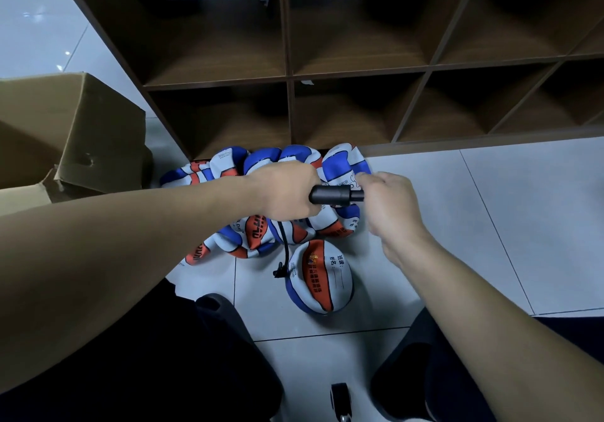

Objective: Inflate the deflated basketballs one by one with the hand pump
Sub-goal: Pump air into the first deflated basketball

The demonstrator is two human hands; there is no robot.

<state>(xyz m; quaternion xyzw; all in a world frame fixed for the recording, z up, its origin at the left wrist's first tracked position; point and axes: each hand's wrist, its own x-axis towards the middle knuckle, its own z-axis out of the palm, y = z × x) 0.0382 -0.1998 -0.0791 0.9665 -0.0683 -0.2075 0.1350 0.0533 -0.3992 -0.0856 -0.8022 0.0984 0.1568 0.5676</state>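
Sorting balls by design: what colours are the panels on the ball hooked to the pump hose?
Orange, white and blue panels on the ball, head view.

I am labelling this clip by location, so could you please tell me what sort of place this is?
Probably a sports-equipment storeroom, perhaps at a school: bare wooden cubby shelves stand on a tiled floor, an open cardboard box sits beside them, and deflated basketballs lie piled in front.

A cardboard box (75, 134) stands beside the wooden cubby shelf (356, 72).
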